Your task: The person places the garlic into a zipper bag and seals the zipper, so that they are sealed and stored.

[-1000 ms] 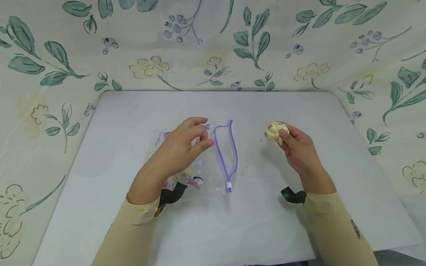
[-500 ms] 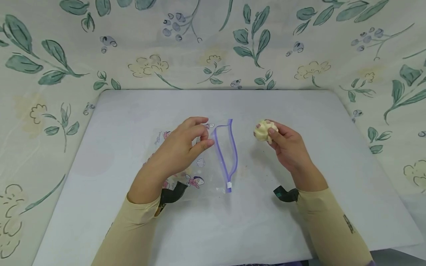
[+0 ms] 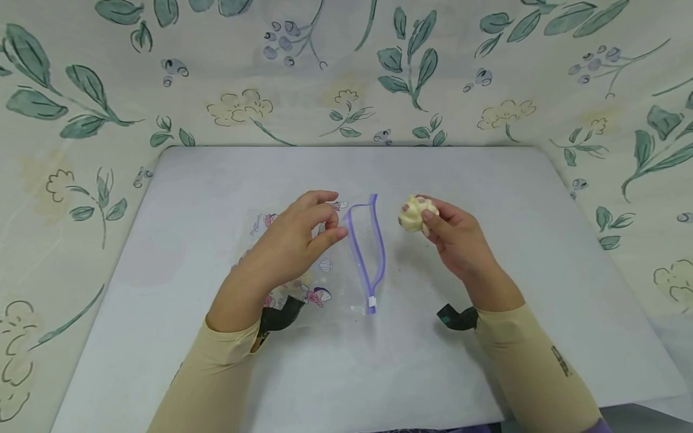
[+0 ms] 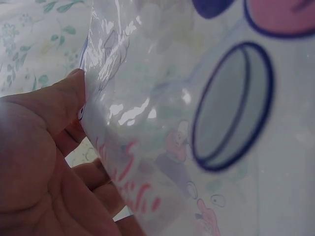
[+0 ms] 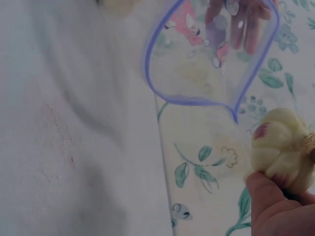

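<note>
In the head view, my right hand (image 3: 460, 243) grips a garlic bulb (image 3: 415, 214) between thumb and fingers, just right of the bag's mouth. Pale, with reddish-purple patches, the garlic bulb (image 5: 281, 147) shows its root end in the right wrist view. A clear zip bag (image 3: 341, 279) printed with cartoon figures has a purple zip edge that gapes toward the right. My left hand (image 3: 292, 240) pinches the upper lip of this bag, thumb and index tips close together. In the left wrist view, bag film (image 4: 147, 93) hides the left fingertips.
A white table (image 3: 422, 373) lies under both hands, with small dark crumbs on it right of the bag. Floral cloth (image 3: 346, 72) hangs behind and beside it. The zip bag's white slider (image 3: 372, 301) sits at the near end of its mouth.
My right hand has moved left with the garlic bulb, closer to the bag's mouth. The left hand and the bag have kept their place.
</note>
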`<state>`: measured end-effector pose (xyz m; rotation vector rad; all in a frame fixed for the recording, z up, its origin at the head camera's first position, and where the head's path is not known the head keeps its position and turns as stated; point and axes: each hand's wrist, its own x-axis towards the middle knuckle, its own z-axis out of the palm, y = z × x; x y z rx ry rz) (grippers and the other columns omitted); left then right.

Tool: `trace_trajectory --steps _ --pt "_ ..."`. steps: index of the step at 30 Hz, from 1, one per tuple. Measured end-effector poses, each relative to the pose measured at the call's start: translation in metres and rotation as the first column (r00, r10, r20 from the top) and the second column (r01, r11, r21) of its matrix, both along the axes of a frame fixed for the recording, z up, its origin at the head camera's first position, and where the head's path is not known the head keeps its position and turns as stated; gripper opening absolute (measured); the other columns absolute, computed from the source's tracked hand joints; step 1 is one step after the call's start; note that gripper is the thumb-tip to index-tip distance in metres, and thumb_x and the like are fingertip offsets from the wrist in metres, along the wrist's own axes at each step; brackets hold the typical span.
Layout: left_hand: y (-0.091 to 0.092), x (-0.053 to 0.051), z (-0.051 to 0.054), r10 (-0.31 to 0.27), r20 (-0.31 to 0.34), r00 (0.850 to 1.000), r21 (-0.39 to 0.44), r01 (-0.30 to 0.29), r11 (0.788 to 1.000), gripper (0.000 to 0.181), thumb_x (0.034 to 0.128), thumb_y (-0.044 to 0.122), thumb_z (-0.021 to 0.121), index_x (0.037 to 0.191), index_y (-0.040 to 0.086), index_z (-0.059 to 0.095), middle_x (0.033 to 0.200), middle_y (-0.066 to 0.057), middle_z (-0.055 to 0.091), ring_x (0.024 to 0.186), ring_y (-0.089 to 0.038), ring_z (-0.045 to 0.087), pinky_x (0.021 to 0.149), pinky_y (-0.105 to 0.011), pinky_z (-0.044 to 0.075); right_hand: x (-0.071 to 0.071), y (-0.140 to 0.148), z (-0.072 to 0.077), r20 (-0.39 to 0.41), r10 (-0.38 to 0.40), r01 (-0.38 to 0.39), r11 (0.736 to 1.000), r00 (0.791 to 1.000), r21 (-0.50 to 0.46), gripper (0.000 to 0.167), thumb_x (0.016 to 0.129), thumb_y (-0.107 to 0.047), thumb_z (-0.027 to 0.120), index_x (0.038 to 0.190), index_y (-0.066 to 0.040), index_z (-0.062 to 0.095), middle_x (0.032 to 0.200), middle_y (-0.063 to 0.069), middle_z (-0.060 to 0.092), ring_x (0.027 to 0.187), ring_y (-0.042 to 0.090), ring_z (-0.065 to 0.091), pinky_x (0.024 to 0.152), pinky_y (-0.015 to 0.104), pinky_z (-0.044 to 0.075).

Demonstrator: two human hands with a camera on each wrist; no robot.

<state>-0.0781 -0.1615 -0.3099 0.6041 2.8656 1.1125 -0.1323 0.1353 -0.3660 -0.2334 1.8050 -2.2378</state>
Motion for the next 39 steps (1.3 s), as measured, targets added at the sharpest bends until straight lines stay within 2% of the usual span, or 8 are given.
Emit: trace_trajectory --steps 8,13,17,23,30,36,39 --pt "0.000 0.001 0.001 0.006 -0.011 1.000 -0.012 -0.006 1.000 0.022 0.0991 0.030 0.065 0.085 0.017 0.053 0.153 -0.010 0.047 0.144 -0.033 0.043 0.112 -0.054 0.042 0.003 -0.015 0.000 -0.004 0.022 -0.022 0.999 1.000 0.033 0.042 0.102 -0.010 0.059 0.140 0.006 0.052 0.123 0.001 0.065 0.101 0.009 0.065 0.085 0.016 0.055" --pt "-0.001 0.001 0.000 0.004 -0.014 1.000 -0.004 -0.004 1.000 0.023 0.0990 0.029 0.066 0.085 0.017 0.053 0.152 -0.011 0.047 0.144 -0.033 0.043 0.112 -0.054 0.042 0.005 -0.025 -0.002 0.009 0.048 -0.048 0.997 0.999 0.060 0.043 0.102 -0.008 0.059 0.141 0.006 0.051 0.124 -0.001 0.066 0.104 0.009 0.065 0.089 0.018 0.055" --pt "-0.002 0.001 0.000 0.000 -0.019 1.000 0.004 0.000 1.000 0.023 0.0989 0.029 0.066 0.085 0.016 0.053 0.152 -0.012 0.047 0.143 -0.033 0.043 0.112 -0.054 0.042 0.006 -0.032 -0.005 0.020 0.057 -0.058 0.996 0.998 0.075 0.041 0.101 -0.005 0.058 0.140 0.007 0.051 0.122 -0.003 0.067 0.101 0.008 0.064 0.085 0.017 0.054" --pt "-0.002 0.000 -0.001 -0.003 -0.023 1.000 0.007 0.004 1.000 0.023 0.0983 0.029 0.067 0.085 0.015 0.053 0.152 -0.012 0.047 0.144 -0.033 0.043 0.112 -0.054 0.042 0.009 -0.039 -0.010 0.020 0.074 -0.076 0.989 0.997 0.126 0.040 0.101 -0.008 0.060 0.139 0.005 0.054 0.123 -0.003 0.069 0.104 0.008 0.066 0.088 0.018 0.054" --pt "-0.002 0.001 0.001 0.005 -0.019 1.000 -0.014 -0.005 1.000 0.023 0.0987 0.031 0.066 0.086 0.017 0.053 0.153 -0.011 0.046 0.143 -0.033 0.044 0.112 -0.053 0.042 0.013 -0.045 -0.013 0.016 0.074 -0.076 0.990 0.997 0.120 0.040 0.098 -0.002 0.062 0.136 0.006 0.056 0.118 -0.004 0.070 0.099 0.008 0.065 0.083 0.018 0.054" --pt "-0.003 0.000 0.000 0.014 -0.028 1.000 -0.021 -0.015 1.000 0.023 0.0985 0.031 0.066 0.086 0.017 0.053 0.153 -0.011 0.047 0.141 -0.035 0.047 0.108 -0.054 0.045 0.015 -0.048 -0.013 -0.001 0.068 -0.068 0.990 0.998 0.120 0.044 0.093 0.004 0.067 0.136 0.007 0.056 0.135 0.012 0.065 0.116 0.012 0.066 0.096 0.023 0.054" --pt "-0.003 0.000 0.000 0.022 -0.025 0.999 -0.027 -0.023 0.999 0.023 0.0984 0.032 0.066 0.086 0.018 0.054 0.153 -0.010 0.047 0.139 -0.035 0.049 0.107 -0.054 0.047 0.016 -0.046 -0.013 -0.015 0.074 -0.070 0.982 0.997 0.173 0.043 0.096 -0.003 0.066 0.137 0.004 0.057 0.143 0.016 0.059 0.128 0.014 0.061 0.103 0.025 0.050"
